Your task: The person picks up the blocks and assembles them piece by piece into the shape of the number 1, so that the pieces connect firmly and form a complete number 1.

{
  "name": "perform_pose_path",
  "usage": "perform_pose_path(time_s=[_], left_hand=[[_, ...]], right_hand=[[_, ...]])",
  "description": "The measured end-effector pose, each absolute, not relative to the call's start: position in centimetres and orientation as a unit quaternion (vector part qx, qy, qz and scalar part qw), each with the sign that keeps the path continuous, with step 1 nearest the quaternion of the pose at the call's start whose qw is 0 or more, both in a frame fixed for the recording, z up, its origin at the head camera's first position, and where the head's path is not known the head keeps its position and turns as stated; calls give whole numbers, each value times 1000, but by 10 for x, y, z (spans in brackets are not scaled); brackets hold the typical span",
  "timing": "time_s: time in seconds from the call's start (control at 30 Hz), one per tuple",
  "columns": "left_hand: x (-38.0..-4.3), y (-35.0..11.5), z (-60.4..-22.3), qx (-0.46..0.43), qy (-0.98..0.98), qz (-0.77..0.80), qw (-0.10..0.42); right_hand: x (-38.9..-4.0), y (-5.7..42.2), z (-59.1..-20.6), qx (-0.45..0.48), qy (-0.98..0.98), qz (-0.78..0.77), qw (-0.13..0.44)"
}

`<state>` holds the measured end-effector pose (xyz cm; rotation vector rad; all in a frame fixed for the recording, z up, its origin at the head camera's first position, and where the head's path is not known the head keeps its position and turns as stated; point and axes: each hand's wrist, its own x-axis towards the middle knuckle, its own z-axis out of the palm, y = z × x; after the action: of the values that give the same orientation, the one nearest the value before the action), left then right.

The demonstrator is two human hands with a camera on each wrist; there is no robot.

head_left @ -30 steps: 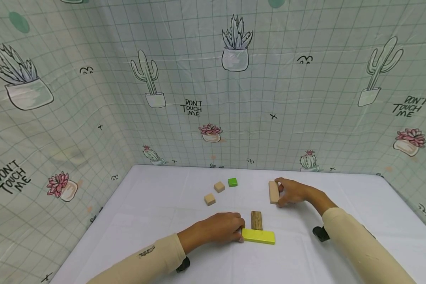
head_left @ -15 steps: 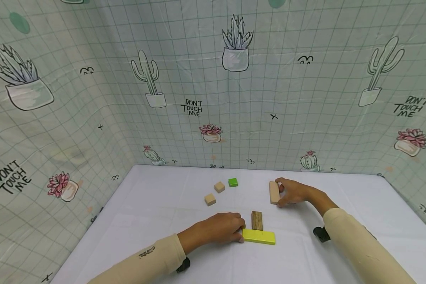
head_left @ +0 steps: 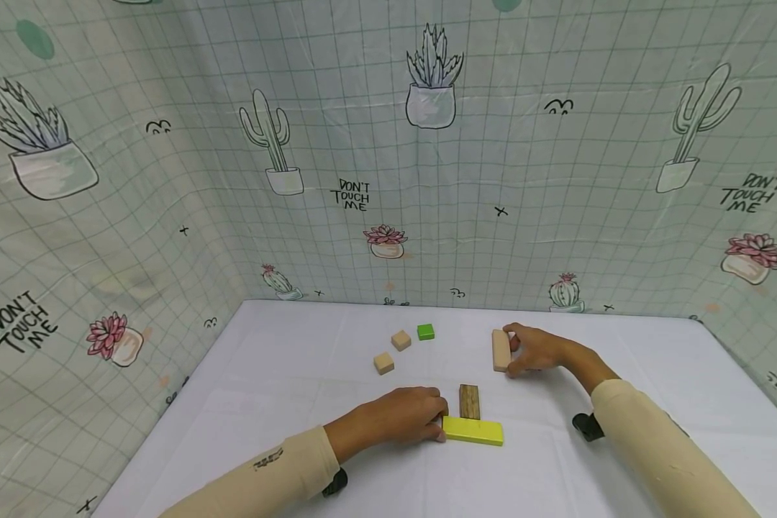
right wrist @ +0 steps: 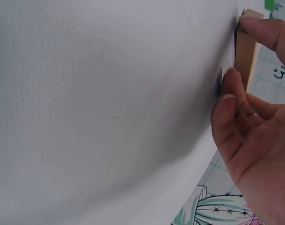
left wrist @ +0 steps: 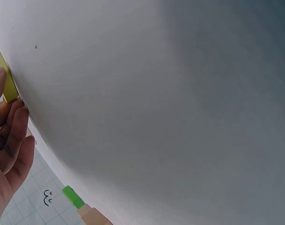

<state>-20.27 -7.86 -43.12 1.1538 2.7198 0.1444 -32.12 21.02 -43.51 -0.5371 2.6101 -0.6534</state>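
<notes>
Both hands are on pieces now, one near and one far. My left hand (head_left: 401, 415) has thumb and fingers drawn in narrow, pinching the left end of the yellow block (head_left: 473, 431), which lies crosswise on the near part of the white table (head_left: 544, 439). Over to the right and farther off, my right hand (head_left: 537, 350) is spread across the pale long block (head_left: 501, 350), gripping it by its near and far ends; the block points away from me.

And how far along is this? The dark wooden block (head_left: 469, 401) runs lengthwise straight off the yellow block's far side, in contact or just beside it, I can't quite tell. I'd call that pair lined up. The pale long block is in my grip but sits apart from them, so its placing looks unsettled to me.

Farther left, three small pieces lie loose, with no hand on them: the nearer wooden cube (head_left: 384, 363), the farther wooden cube (head_left: 401, 340) and, just right of that, the green block (head_left: 425, 332). By my reckoning, those remain unused.
</notes>
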Motion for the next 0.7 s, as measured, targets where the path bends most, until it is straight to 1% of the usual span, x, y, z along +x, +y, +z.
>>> perform_pose_path(time_s=[0.7], left_hand=[[-202,-77,-430,383,918,48,96]], right_hand=[[-322,210,-440,-203,929,-236,200]])
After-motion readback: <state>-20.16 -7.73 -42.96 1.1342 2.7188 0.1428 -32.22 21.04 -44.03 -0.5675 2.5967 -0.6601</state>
